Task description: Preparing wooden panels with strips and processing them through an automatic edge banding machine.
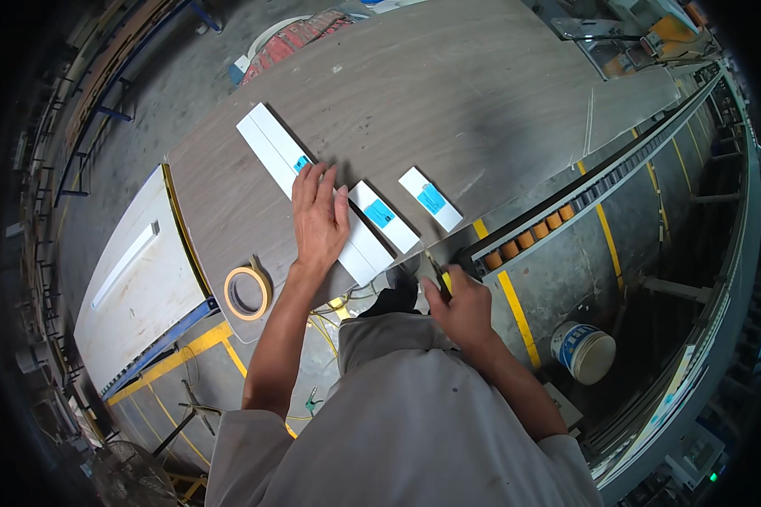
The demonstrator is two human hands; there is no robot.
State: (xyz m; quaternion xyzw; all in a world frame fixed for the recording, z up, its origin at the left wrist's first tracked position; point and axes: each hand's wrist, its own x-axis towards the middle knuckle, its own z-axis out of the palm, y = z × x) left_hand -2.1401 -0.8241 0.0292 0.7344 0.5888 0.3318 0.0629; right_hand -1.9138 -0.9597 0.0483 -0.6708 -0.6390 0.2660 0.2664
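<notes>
A long white board (266, 145) with a lengthwise line lies slanted on the grey-brown tabletop (448, 101). My left hand (320, 215) rests on its middle, fingers stretched out, beside a small blue label (302, 163). Right of that hand is a shorter white board (404, 240) with a blue label, close alongside the long one. Farther right, a still smaller white piece (414, 181) also bears a blue label. Past the table's near edge, my right hand (463, 311) is closed around a yellow-and-black utility knife (439, 272), its thin tip pointing toward the table.
A roll of tan tape (248, 291) sits at the table's left corner. To the left, a white-topped stand (139, 279) carries a white strip (125, 264). A conveyor rail with orange rollers (526, 240) runs along the right, with a white bucket (585, 352) on the floor below.
</notes>
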